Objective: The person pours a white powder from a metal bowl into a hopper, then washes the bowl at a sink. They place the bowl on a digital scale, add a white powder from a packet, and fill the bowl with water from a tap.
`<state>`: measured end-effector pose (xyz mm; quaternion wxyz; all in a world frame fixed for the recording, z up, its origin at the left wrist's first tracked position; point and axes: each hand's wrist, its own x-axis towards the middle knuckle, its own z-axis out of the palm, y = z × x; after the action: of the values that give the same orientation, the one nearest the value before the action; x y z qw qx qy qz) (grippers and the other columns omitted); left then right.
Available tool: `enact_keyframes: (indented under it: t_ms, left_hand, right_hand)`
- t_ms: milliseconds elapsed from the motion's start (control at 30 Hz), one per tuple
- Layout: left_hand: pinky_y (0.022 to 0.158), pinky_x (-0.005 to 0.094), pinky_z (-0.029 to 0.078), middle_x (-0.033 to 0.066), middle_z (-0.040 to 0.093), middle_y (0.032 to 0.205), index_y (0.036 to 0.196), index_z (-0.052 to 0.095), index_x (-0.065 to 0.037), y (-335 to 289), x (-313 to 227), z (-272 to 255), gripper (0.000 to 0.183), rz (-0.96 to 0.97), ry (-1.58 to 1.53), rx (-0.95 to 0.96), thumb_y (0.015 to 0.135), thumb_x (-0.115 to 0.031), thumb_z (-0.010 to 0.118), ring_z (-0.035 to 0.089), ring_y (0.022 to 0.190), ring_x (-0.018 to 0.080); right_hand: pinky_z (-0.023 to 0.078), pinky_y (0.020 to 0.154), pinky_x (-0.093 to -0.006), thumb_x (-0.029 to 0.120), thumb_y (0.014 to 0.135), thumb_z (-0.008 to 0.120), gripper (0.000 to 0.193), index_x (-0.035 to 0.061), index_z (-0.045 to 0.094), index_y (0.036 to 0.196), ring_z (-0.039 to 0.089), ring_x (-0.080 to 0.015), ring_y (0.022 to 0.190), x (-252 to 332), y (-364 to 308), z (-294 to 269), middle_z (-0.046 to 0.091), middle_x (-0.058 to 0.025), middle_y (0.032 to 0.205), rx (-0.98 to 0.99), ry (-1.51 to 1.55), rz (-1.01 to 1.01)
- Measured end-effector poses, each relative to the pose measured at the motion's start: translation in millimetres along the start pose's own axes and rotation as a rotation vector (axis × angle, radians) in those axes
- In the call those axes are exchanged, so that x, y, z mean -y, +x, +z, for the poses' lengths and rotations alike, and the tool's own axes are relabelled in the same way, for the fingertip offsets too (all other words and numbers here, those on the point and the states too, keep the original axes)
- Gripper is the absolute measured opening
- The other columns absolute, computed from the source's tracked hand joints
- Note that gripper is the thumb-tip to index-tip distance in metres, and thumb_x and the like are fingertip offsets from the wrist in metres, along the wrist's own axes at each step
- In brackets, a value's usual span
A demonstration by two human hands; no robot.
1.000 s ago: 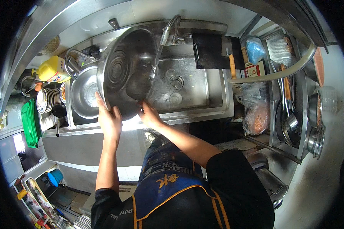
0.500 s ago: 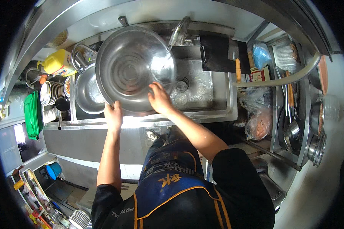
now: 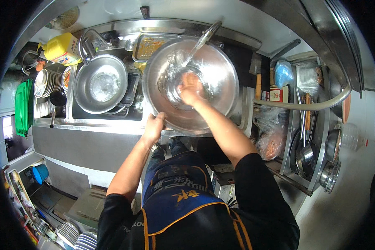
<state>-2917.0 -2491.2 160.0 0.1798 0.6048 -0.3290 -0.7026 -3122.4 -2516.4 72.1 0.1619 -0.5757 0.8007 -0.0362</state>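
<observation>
A large round steel basin [image 3: 164, 102] rests over the right part of the sink, its hollow facing up. Water runs into it from the tap [image 3: 203, 41], and a shallow wet pool shines on its bottom. My left hand [image 3: 155, 125] grips the near-left rim, fingers partly hidden under the edge. Inside the basin, my right hand [image 3: 191, 87] reaches down to the wet bottom with its fingers spread and holding nothing; splashing water blurs them a little. A smaller steel bowl [image 3: 91, 100] sits in the left sink, under another tap [image 3: 85, 52].
Metal trays [image 3: 131, 89] lie between the bowls, with a food-stained tray [image 3: 154, 46] behind. Stacked plates [image 3: 46, 83] and a yellow jug [image 3: 61, 49] stand left. Rightward are a dark board [image 3: 241, 62], a cleaver [image 3: 257, 75], a hose [image 3: 304, 106] and bagged food [image 3: 271, 143].
The large basin has shifted right, uncovering trays behind and beside it. My right hand has gone from the near rim down into the basin; my left hand still holds the rim.
</observation>
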Motion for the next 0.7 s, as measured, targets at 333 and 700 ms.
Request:
enact_keyframes:
  t_ms: [333,700]
  left_hand:
    - [0.054,0.0305,0.053,0.0135,0.06,0.092,0.115,0.047,0.002,-4.6,-12.1,-19.5,0.033,0.121,-0.046,0.039,0.086,-0.013,0.05,0.06,0.07,0.0202]
    - [0.054,0.0316,0.054,0.0109,0.059,0.09,0.109,0.05,0.003,-2.3,-30.1,-24.4,0.028,0.119,-0.238,-0.032,0.084,-0.01,0.05,0.061,0.074,0.0203]
  right_hand:
    - [0.008,0.116,-0.0437,0.043,0.096,0.032,0.069,0.0,0.012,0.146,0.006,-0.0316,0.143,-41.8,-11.8,-35.3,0.007,-0.0182,0.154,0.268,-0.259,-0.072]
    - [0.021,0.112,-0.0375,0.065,0.093,0.021,0.079,0.0045,0.03,0.143,0.026,-0.0288,0.137,69.8,-33.0,-89.4,0.03,-0.018,0.147,1.076,0.723,-0.329]
